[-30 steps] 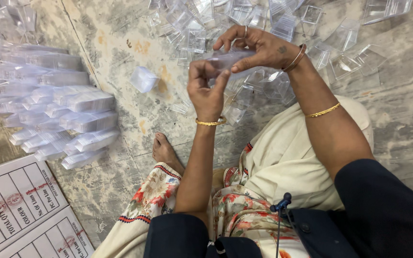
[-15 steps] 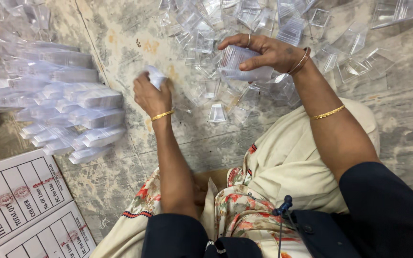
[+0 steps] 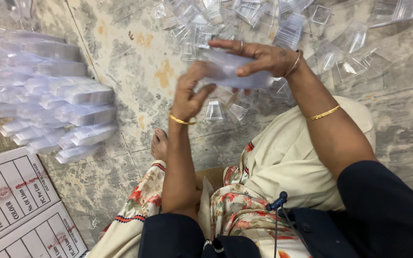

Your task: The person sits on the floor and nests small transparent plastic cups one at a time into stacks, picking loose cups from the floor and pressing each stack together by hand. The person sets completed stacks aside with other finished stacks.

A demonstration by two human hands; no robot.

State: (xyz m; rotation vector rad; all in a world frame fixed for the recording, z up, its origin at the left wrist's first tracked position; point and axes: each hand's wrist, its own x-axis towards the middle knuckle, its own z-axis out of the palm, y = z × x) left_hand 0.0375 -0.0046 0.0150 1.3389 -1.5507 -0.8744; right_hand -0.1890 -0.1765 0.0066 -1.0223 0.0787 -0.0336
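Observation:
My right hand (image 3: 259, 55) grips a stack of clear plastic containers (image 3: 233, 71), held sideways above the floor. My left hand (image 3: 190, 93) is at the left end of that stack, fingers curled against it. Both wrists wear gold bangles. Just below the hands lie two loose clear containers (image 3: 225, 111) on the floor. I sit on the floor, with a bare foot (image 3: 159, 143) showing beside my left forearm.
Rows of stacked clear containers (image 3: 68, 102) lie at the left. Several loose clear containers (image 3: 283, 24) are scattered along the top. White printed cardboard boxes (image 3: 13, 205) sit at the bottom left. The stone floor (image 3: 135, 57) is worn and stained.
My left hand reached out left to a loose container on the floor, then came back to the end of the stack. My right hand kept holding the stack.

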